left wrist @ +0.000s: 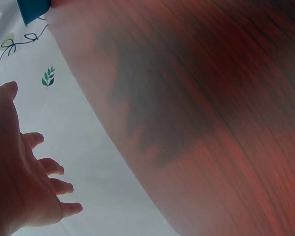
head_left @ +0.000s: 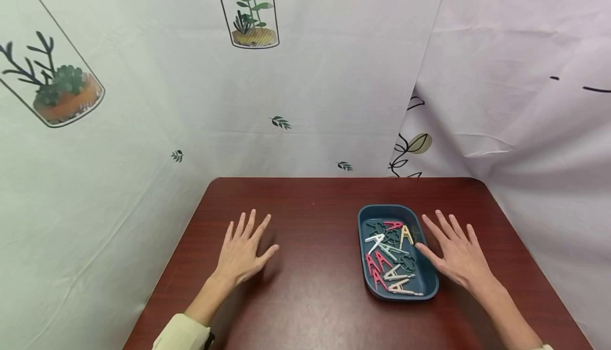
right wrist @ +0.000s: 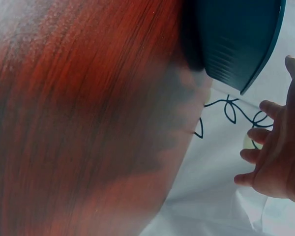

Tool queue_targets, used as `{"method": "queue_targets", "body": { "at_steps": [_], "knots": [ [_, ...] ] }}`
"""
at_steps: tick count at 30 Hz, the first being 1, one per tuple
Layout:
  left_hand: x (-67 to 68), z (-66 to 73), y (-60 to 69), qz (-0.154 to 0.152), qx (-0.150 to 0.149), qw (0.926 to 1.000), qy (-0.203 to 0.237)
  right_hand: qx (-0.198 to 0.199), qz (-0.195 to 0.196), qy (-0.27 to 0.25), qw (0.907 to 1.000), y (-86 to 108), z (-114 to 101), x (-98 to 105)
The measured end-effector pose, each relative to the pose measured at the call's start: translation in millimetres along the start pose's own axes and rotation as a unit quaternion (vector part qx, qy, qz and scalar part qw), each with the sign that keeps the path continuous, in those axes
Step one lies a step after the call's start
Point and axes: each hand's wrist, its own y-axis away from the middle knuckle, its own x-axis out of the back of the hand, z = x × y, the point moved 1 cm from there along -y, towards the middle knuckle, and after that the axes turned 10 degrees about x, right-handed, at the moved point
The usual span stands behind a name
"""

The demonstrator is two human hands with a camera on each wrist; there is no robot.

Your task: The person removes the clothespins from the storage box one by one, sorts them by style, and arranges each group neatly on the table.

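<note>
A dark blue tray stands on the table's right half. Inside lie several clothespins: red ones, a white one, a yellow one, a pale green one and beige ones. Dark green flower-shaped pieces lie among them. My right hand spreads its fingers just right of the tray, its thumb by the rim; nothing is held. Over the table's left part, my left hand is also spread and holds nothing. Both wrist views show the hands raised above the tabletop.
The dark red wooden table has rounded far corners. White cloth printed with plants hangs behind it and along both sides. A dark band shows at my left wrist, by a pale sleeve.
</note>
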Motion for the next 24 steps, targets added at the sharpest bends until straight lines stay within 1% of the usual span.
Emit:
{"method": "queue_targets", "body": {
  "at_steps": [4,7,11,14,16,19,22,24],
  "knots": [
    [0.9,1.0,0.0,-0.001,0.000,1.0000,0.002,-0.003,-0.001,-0.010,0.9999,0.9,0.8,-1.2],
    [1.2,1.6,0.2,-0.003,0.001,1.0000,0.004,-0.011,-0.002,-0.031,0.9994,2.0,1.9,-1.4],
    [0.2,1.7,0.0,-0.005,0.010,0.9999,0.009,-0.026,0.000,-0.059,0.9979,3.6,3.7,-1.1],
    [-1.1,2.4,-2.0,-0.006,0.019,0.9996,0.018,-0.034,0.001,-0.068,0.9971,5.2,5.8,-2.9],
    [-2.3,3.6,-4.5,-0.004,0.024,0.9993,0.027,-0.037,0.006,-0.074,0.9966,6.0,6.6,-4.1],
    [-3.3,7.2,-10.6,0.006,0.029,0.9987,0.041,-0.036,0.019,-0.090,0.9951,6.6,7.4,-6.3],
    [-3.7,13.5,-18.4,0.020,0.029,0.9977,0.058,-0.033,0.038,-0.119,0.9917,6.6,7.8,-9.4],
    [-3.7,19.3,-24.1,0.029,0.027,0.9966,0.073,-0.036,0.044,-0.144,0.9880,6.3,7.8,-11.8]
  ]
}}
